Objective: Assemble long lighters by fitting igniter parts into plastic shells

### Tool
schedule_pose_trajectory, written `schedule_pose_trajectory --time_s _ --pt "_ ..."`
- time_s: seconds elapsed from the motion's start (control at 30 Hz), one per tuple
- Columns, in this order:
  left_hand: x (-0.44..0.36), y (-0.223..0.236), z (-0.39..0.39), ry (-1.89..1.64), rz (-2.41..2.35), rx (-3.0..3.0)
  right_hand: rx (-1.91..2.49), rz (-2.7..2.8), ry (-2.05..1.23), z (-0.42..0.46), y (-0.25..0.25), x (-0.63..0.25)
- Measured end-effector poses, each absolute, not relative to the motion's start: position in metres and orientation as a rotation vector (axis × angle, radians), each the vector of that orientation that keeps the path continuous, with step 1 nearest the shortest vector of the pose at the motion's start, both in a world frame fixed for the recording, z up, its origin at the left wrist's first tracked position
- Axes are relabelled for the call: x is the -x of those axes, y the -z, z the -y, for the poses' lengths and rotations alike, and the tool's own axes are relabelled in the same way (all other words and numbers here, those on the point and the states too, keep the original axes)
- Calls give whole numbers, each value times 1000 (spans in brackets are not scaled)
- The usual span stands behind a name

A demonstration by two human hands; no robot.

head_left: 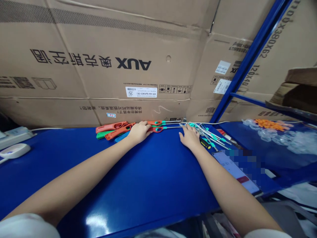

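A person's left hand (pixel 140 132) covers part of a row of orange, gun-shaped plastic lighters (pixel 109 127), its curled fingers hiding whether they grip one. The right hand (pixel 190 136) rests, fingers parted, at silver metal rods with teal fittings (pixel 214 136); whether it holds any, one cannot tell. Careful handling likely calls for light fingertips, one piece separated at a time, and slim metal kept from tangling. The glossy blue tabletop (pixel 153 175) carries a lit, dark-edged smartphone (pixel 232 173) beside the right forearm (pixel 223 186) and, farther off, the lighters and rods at its rear. Beyond rises printed brown cardboard (pixel 99 33), with a slanting blue metal post (pixel 252 56) at right.
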State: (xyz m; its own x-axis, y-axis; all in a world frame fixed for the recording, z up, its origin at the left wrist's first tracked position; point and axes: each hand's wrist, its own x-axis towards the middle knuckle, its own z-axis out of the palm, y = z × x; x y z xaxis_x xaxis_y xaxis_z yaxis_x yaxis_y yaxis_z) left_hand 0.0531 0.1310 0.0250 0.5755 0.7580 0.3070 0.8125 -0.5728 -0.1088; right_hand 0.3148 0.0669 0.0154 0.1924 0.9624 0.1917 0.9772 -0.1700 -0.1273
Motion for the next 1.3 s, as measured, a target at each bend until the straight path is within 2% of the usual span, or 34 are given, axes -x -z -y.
schedule_pose_trajectory --time_s 0.27,0.67,1.07,1.3 --pt "-42 -37 -99 331 1339 2511 2382 1821 55 -81 -5 -330" --pt "30 -43 -38 203 1669 2275 2356 1828 162 -73 -9 -324" --pt "50 -28 -52 282 1756 2374 2401 1723 131 -74 -4 -326" --pt "61 -39 -60 315 1862 2517 2111 1859 99 -65 -7 -309"
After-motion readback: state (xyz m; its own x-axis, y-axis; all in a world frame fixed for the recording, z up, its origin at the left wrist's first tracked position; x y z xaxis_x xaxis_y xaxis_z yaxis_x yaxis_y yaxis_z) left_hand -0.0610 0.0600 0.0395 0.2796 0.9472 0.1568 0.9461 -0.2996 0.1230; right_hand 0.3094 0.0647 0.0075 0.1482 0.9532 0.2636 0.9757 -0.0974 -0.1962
